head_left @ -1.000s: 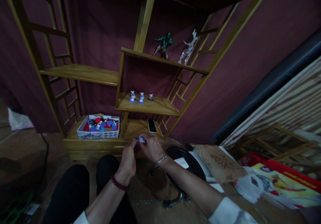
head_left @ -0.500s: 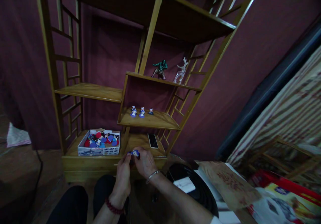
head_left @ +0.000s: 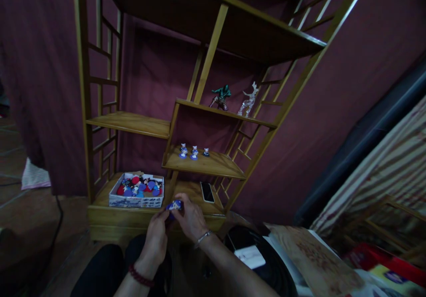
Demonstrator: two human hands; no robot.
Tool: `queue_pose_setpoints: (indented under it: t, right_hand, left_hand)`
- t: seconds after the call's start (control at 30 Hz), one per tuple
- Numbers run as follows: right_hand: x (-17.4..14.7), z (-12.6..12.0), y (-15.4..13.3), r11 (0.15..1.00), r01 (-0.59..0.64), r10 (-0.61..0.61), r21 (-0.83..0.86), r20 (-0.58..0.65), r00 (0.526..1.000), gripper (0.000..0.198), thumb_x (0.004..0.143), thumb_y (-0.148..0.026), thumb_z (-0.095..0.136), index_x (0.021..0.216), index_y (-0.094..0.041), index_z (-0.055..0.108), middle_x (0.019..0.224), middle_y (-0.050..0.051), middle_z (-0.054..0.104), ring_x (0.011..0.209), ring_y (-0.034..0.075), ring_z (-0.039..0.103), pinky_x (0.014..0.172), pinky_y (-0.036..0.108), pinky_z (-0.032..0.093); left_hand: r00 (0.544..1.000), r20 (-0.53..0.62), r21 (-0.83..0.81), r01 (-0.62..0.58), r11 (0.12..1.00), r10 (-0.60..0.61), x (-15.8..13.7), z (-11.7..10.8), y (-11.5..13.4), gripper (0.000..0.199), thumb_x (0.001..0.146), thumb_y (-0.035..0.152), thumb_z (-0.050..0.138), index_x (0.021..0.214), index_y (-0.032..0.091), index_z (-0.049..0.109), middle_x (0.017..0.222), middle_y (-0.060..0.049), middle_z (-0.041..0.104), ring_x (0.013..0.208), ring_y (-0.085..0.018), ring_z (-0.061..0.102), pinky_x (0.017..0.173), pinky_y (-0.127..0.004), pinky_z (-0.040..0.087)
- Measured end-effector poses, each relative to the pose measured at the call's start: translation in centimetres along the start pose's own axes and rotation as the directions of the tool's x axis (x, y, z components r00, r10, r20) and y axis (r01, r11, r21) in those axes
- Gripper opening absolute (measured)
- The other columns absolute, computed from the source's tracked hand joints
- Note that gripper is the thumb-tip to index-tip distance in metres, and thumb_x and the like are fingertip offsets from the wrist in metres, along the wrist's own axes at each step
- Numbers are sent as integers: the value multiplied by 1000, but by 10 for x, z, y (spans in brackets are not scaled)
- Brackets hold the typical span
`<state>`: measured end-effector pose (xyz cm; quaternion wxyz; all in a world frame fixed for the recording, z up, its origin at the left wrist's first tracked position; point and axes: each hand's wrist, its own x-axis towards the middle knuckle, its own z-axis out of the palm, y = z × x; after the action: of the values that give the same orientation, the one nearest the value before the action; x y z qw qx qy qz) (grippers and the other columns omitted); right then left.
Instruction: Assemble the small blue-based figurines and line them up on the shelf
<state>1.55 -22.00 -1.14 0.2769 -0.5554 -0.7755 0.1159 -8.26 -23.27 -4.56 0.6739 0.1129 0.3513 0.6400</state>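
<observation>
A small blue-and-white figurine (head_left: 175,205) is held between my two hands, low in front of the shelf unit. My left hand (head_left: 157,231) grips its lower left side with closed fingers. From the right, the thumb and fingers of my right hand (head_left: 190,217) pinch it. Part of the figurine is hidden by the fingers. Just behind my hands, a cardboard box (head_left: 133,202) of mixed small figurines, red, blue and black, stands on the bottom shelf. Several similar figurines (head_left: 194,154) stand in two rows on the shelf above.
A phone (head_left: 207,192) lies on the bottom shelf at right. Higher up stand a green-and-bronze figure (head_left: 222,96) and a clear deer (head_left: 249,100). A round black object (head_left: 262,268) carries a white card (head_left: 250,256) at lower right, beside a patterned board (head_left: 316,257).
The view has shifted, so the shelf sits further right. My hands have turned the figurine, and more of its blue-and-white surface shows.
</observation>
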Motion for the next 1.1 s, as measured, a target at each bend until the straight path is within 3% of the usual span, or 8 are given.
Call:
queue_pose_setpoints:
  t: [0.2, 0.43, 0.83, 0.97, 1.1]
  right_hand:
    - [0, 2, 4, 977, -49, 54, 207, -16, 998, 20, 75, -22, 53, 94, -22, 52, 82, 0, 64, 73, 14, 60, 68, 24, 46]
    - [-2, 1, 13, 946, -33, 59, 323, -70, 996, 22, 74, -27, 54, 95, -21, 53, 84, 1, 64, 77, 15, 60, 72, 26, 47]
    - [-5, -19, 9, 892, -8, 40, 451, -63, 997, 25, 73, -27, 56, 97, -21, 55, 86, 1, 64, 78, 14, 60, 71, 25, 48]
    - [0, -21, 9, 854, -1, 34, 520, -54, 998, 23, 73, -28, 55, 95, -19, 55, 85, 2, 64, 76, 14, 60, 71, 26, 49]
    - [6, -25, 5, 782, 0, 71, 624, -88, 994, 30, 72, -29, 57, 100, -18, 53, 87, 3, 64, 76, 14, 61, 72, 27, 49]
  left_hand:
    - [987, 163, 24, 6, 1000, -10, -2, -2, 6, 13, 70, 11, 53, 70, 14, 65, 81, -8, 67, 83, -20, 62, 76, -31, 48]
    - [941, 338, 55, -16, 998, -4, -8, -5, 10, 19, 59, 11, 65, 77, 15, 68, 93, -8, 66, 97, -24, 57, 86, -35, 44]
    - [925, 379, 83, -6, 997, -26, -19, 0, 20, 35, 60, 14, 71, 95, 14, 66, 111, -11, 59, 107, -26, 50, 92, -37, 41]
    - [930, 368, 69, -38, 997, 10, -20, 6, 24, 37, 60, 14, 71, 97, 14, 65, 111, -10, 59, 107, -26, 50, 91, -37, 42]
    - [904, 420, 53, -111, 992, 78, -20, 13, 27, 36, 63, 16, 69, 99, 14, 63, 111, -10, 58, 105, -24, 51, 90, -35, 42]
